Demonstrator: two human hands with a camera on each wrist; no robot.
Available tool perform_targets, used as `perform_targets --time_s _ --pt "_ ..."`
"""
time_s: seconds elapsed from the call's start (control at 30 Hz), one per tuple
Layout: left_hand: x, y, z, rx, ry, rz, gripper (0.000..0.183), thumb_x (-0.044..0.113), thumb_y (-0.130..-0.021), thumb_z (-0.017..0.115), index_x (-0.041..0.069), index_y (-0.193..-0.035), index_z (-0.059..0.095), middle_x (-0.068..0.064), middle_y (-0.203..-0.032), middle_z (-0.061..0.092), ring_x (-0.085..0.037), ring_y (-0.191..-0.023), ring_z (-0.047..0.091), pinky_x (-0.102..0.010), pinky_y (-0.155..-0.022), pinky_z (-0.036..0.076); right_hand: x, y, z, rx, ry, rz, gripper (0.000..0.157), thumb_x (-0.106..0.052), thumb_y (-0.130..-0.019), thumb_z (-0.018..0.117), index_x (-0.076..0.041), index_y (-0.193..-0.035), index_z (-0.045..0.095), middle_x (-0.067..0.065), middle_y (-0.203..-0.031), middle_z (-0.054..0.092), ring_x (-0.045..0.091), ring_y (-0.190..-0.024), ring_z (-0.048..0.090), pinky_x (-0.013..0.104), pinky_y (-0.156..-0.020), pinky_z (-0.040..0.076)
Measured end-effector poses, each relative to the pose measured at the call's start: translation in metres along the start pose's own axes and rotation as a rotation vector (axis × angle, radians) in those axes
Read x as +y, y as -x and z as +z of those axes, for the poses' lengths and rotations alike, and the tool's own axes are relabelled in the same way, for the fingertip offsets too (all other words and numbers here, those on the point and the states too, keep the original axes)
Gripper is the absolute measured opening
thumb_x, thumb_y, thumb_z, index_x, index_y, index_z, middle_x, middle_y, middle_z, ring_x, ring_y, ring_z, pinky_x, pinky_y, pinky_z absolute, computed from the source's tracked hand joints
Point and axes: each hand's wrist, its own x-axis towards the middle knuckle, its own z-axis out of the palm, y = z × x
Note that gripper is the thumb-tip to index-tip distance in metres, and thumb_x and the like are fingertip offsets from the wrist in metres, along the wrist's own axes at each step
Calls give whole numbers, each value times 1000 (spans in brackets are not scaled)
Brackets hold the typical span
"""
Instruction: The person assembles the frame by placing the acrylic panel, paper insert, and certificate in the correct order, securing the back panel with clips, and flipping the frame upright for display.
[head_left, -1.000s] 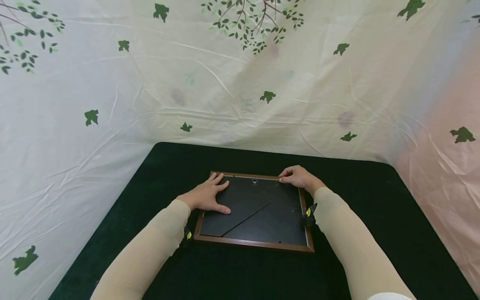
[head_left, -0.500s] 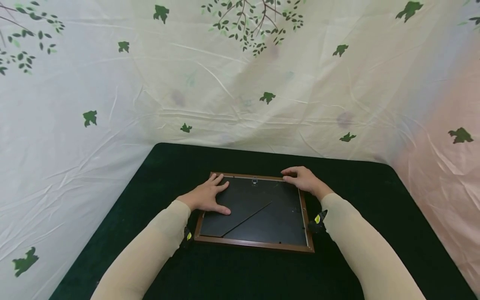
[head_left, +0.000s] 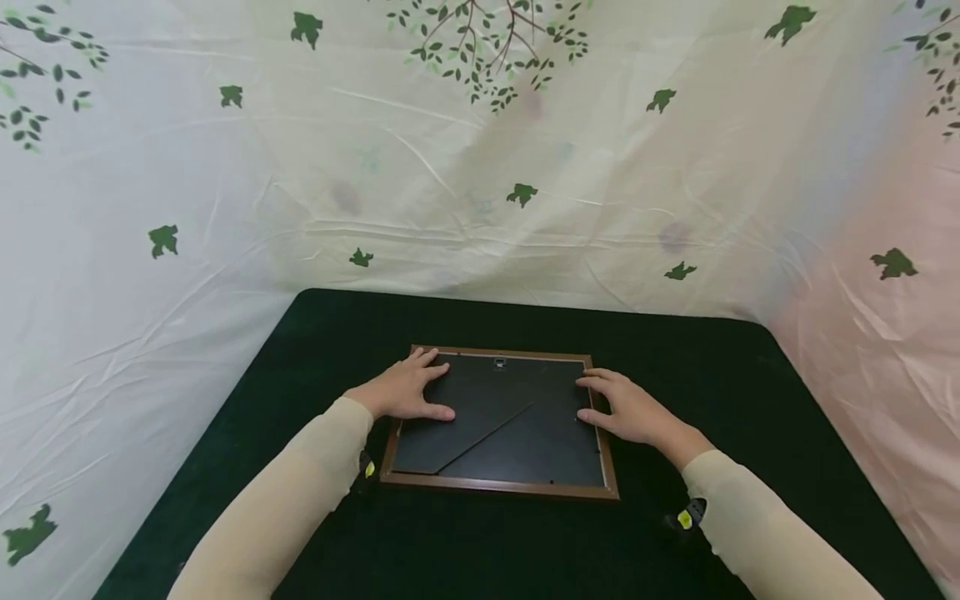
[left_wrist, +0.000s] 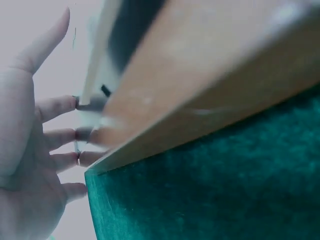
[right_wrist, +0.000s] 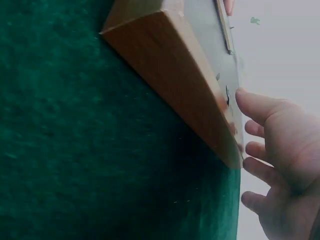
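Observation:
A picture frame (head_left: pixel 501 489) with a brown wooden border lies face down on the dark green table. Its black backing board (head_left: pixel 517 450) faces up, with a slanting slit and a small metal hanger (head_left: pixel 500 363) near the far edge. My left hand (head_left: pixel 405 389) rests with spread fingers on the frame's far left corner, thumb over the board. Over the right border, my right hand (head_left: pixel 630 406) has its fingers and thumb extended toward the board; whether they touch it I cannot tell. Dark tabs (right_wrist: pixel 227 95) stand along the inner edge in the right wrist view.
The green cloth-covered table (head_left: pixel 495 550) reaches back to a pale hanging cloth (head_left: pixel 450 167) printed with leaves and branches. Cloth walls also stand to the left and right. A black wrist camera (head_left: pixel 686 515) sits on the right sleeve.
My right hand has left the frame's far right corner and come nearer along the right side, its pinched fingers opening out. My left hand stays on the frame. The head view has shifted slightly.

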Motion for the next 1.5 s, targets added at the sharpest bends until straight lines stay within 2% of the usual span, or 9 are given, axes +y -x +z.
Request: perform_targets --time_s 0.1,0.17,0.3,0.47,0.6,1.03,1.5 --pt "0 -5 -4 64 -21 8 81 66 -84 58 12 -144 46 -14 -155 29 -34 -143 22 -56 -112 21 3 3 3 -16 -14 17 61 -46 -90 65 -12 -138 52 15 -150 36 37 -135 36 57 -103 34" --pt "-1 -10 -7 116 -42 18 70 57 -88 61 10 -139 52 -15 -149 39 -33 -138 34 -52 -110 27 5 5 5 -13 -21 22 61 -46 -90 64 -12 -139 51 14 -151 34 37 -136 35 57 -104 34" --pt "-3 -23 -11 169 -50 36 64 46 -88 67 9 -138 52 -13 -143 46 -29 -132 42 -46 -106 36 7 8 8 2 -49 29 61 -47 -90 64 -13 -139 51 14 -152 33 36 -136 34 57 -104 33" --pt "-3 -37 -11 146 -35 36 66 45 -87 69 12 -141 49 -11 -145 44 -27 -133 40 -45 -106 36 8 8 10 -2 -68 29 62 -48 -91 62 -14 -141 49 12 -154 29 35 -138 32 56 -105 33" --pt "-2 -43 -9 132 -13 33 63 44 -86 70 13 -138 53 -10 -142 47 -26 -131 43 -44 -106 37 6 7 12 -15 -86 38 62 -48 -91 61 -15 -142 47 10 -155 27 35 -139 30 57 -105 32" --pt "0 -43 -10 104 5 87 58 41 -87 70 11 -134 54 -11 -139 49 -27 -130 45 -44 -107 36 7 9 14 -21 -86 61 64 -49 -92 59 -15 -144 44 8 -157 23 34 -140 27 58 -106 30" --pt "-8 -50 -7 112 -12 130 56 43 -87 69 12 -132 56 -9 -139 49 -25 -129 44 -43 -107 36 5 8 12 -21 -89 66 62 -46 -93 59 -14 -145 44 9 -157 23 35 -140 27 58 -105 31"
